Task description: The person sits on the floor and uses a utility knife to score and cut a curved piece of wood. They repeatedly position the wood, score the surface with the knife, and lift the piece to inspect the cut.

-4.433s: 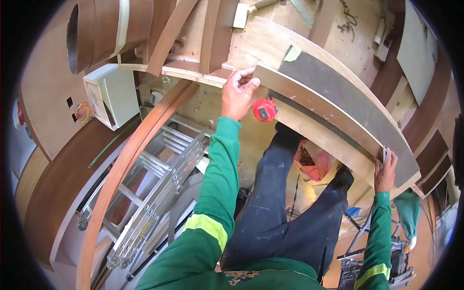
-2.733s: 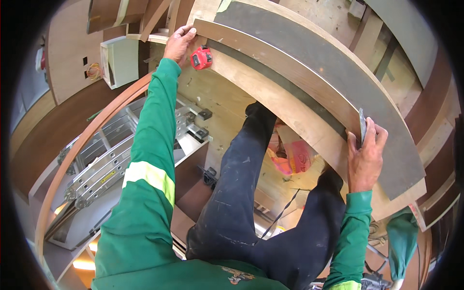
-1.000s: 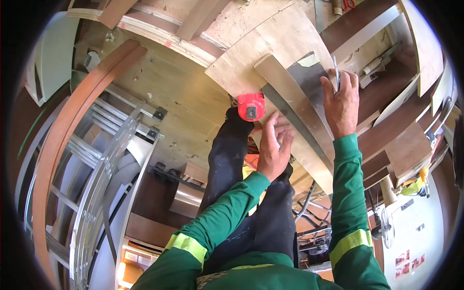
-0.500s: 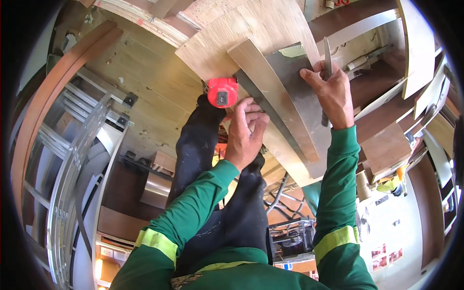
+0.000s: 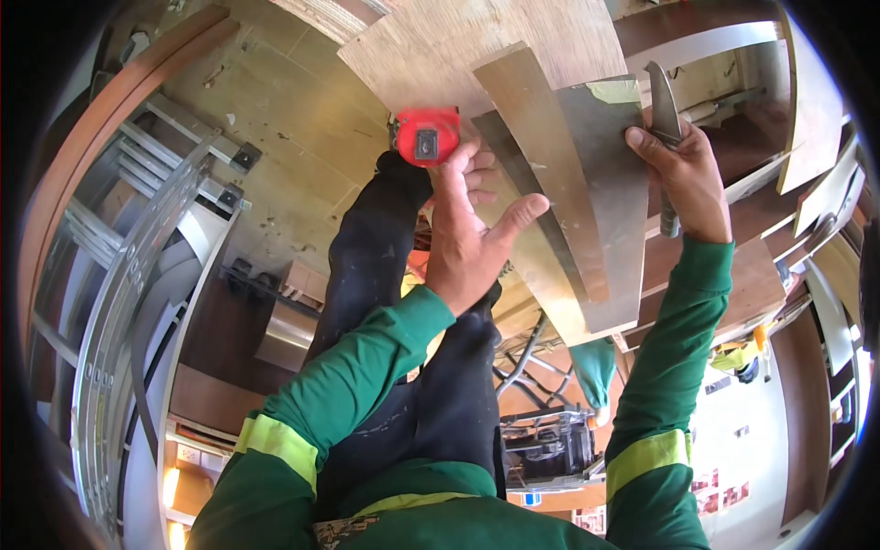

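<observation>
My left hand (image 5: 463, 220) is open just below the red tape measure (image 5: 426, 137), thumb out and fingertips at the tape's lower edge and over the boards. The tape lies at the left edge of a pale plywood panel (image 5: 495, 37). My right hand (image 5: 683, 179) grips a flat metal blade tool (image 5: 664, 96), its tip pointing up, with my thumb at the edge of a dark grey sheet (image 5: 610, 137). A brown wooden strip (image 5: 545, 156) lies along that sheet, with a narrower dark band beside it.
A curved reddish wooden strip (image 5: 105, 110) and an aluminium ladder (image 5: 115, 302) stand at the left. My legs (image 5: 367, 238) are below the boards over the floor (image 5: 284, 110). Loose panels (image 5: 802, 119) crowd the right; a black machine (image 5: 550, 445) and green bag (image 5: 591, 367) are lower right.
My left hand has moved from the boards' far end to beside the tape, its fingers now spreading. My right hand has risen along the sheet with the blade. The view has swung round.
</observation>
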The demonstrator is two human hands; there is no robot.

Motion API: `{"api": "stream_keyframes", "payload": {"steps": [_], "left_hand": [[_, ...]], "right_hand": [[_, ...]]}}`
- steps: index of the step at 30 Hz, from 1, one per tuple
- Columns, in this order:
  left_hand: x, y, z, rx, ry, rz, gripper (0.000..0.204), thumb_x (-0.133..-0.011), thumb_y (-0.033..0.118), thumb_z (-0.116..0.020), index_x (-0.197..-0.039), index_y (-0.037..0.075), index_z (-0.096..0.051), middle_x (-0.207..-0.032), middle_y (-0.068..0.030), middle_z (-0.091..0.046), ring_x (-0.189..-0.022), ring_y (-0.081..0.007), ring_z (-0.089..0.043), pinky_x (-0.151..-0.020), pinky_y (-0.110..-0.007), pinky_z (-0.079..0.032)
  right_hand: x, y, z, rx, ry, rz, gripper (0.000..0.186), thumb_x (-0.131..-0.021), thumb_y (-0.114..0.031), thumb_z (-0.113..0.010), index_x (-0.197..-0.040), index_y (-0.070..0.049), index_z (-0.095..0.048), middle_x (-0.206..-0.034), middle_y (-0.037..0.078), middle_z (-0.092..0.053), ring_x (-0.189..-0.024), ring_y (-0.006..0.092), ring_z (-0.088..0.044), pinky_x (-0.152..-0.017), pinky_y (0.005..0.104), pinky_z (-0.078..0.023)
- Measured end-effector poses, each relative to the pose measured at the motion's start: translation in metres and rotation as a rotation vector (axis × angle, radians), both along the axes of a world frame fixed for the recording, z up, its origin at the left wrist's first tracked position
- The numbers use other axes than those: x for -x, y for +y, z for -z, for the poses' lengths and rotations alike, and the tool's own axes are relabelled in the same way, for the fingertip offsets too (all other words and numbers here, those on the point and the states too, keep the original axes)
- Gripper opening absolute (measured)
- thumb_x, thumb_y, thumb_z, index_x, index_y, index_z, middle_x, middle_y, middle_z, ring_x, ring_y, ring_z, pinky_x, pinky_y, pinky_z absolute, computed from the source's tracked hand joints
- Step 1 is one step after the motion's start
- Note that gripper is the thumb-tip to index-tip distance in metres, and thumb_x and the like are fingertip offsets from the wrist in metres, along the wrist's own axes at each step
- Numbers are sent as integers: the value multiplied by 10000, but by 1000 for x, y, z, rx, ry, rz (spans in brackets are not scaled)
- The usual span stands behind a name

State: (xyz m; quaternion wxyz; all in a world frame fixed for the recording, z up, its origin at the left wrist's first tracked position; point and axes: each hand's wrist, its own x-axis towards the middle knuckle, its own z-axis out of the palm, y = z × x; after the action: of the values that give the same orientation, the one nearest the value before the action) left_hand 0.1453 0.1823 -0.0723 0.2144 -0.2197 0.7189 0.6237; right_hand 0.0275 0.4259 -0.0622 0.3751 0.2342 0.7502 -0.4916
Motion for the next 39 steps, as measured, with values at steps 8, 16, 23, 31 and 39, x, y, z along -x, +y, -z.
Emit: {"api": "stream_keyframes", "payload": {"steps": [8,16,23,31,39], "left_hand": [[64,-17,-41,425,291,171,1028,-773,467,-892,-1458,-36,-313,-1337,-179,-463,-1126,-217,-536,-941,-341,-494],[80,-16,-44,-625,-171,-75,550,-895,169,-822,-1324,-32,-542,-1098,-68,-703,-963,-93,-646,-848,-243,-532],[69,-30,-39,-609,-186,-65,617,-890,167,-819,-1380,-20,-493,-1203,-122,-677,-1097,-171,-637,-1001,-324,-512],[71,-45,-20,-646,-150,49,671,-901,221,-795,-1456,59,-455,-1346,-128,-612,-1256,-231,-566,-1136,-419,-418],[72,-28,-41,-495,-137,-25,573,-891,127,-803,-1378,23,-519,-1243,-63,-642,-1160,-153,-585,-1065,-328,-456]], "right_hand": [[-11,20,-22,105,-65,7,255,-913,-257,-796,-1005,-54,-672,-687,-90,-497,-598,30,-438,-546,225,-350],[-12,31,-6,84,-27,-178,395,-886,-389,-802,-1021,-34,-693,-718,-50,-533,-632,65,-485,-573,232,-397],[-20,24,4,122,44,-191,414,-869,-407,-802,-1032,-40,-704,-730,-22,-554,-646,103,-511,-591,272,-438],[-21,23,22,143,55,-166,455,-853,-394,-812,-1080,-23,-681,-794,8,-594,-676,115,-528,-597,274,-415],[-14,7,18,-14,-8,-145,635,-804,-406,-843,-1178,62,-633,-859,135,-658,-759,224,-626,-705,354,-498]]}}
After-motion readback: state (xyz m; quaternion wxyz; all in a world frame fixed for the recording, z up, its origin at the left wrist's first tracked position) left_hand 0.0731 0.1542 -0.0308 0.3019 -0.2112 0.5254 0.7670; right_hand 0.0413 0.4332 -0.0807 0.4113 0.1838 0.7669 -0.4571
